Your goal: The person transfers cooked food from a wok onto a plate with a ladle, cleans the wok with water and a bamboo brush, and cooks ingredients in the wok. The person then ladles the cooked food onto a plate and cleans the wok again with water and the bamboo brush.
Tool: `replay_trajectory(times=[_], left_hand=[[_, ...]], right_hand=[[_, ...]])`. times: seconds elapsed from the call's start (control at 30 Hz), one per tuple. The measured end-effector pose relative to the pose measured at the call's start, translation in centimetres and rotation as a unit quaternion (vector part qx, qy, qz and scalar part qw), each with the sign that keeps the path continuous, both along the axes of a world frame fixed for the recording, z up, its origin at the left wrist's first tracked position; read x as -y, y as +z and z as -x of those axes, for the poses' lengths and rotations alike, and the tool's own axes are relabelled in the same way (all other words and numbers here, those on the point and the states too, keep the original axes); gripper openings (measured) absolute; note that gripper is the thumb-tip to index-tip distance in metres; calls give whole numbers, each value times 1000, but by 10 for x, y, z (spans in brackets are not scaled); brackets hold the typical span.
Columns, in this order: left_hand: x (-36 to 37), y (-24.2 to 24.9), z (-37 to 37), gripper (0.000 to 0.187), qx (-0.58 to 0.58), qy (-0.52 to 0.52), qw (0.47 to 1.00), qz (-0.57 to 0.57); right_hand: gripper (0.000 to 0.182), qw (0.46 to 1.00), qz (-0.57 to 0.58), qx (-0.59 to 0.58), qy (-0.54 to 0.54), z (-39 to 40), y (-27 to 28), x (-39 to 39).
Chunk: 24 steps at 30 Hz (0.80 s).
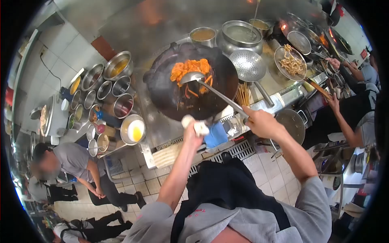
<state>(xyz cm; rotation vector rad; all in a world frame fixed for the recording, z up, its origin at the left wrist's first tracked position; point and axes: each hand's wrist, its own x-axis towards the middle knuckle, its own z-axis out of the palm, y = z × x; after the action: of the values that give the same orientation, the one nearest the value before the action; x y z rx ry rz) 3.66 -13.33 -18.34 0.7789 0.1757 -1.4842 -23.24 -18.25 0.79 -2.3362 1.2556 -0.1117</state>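
Observation:
My right hand [265, 122] is closed around the handle of a long metal ladle [192, 77]. The ladle's bowl lies over orange, glistening pieces of food [190, 68] in a large dark wok [162, 87]. A few thin orange strips sit lower in the pan. At the wok's near rim, my left hand [192, 137] is wrapped around a bunched whitish cloth [195, 124]; whether a wok handle is under it is hidden. A blue cloth [216, 135] lies just right of that hand.
A perforated strainer [247, 65] and a lidded steel pot [242, 34] stand right of the wok. Several bowls and tins, including a bowl with egg [133, 130], crowd the left. One person [83, 162] stands at left. Co-workers cook at right near flames and a strainer of fried strips [290, 64].

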Motion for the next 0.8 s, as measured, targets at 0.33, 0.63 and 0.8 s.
replay_trajectory(times=[0.33,0.63,0.8], left_hand=[[-9,68,-46,14,85,-39,995,-43],[-39,77,18,45,376,78,923,18],[-40,97,-24,19,287,-35,955,-61]], right_hand=[[65,875,-295,308,-227,7,-10,-45],[50,674,-477,487,-283,-18,-18,-52],[16,423,-675,560,-227,1,-24,-19]])
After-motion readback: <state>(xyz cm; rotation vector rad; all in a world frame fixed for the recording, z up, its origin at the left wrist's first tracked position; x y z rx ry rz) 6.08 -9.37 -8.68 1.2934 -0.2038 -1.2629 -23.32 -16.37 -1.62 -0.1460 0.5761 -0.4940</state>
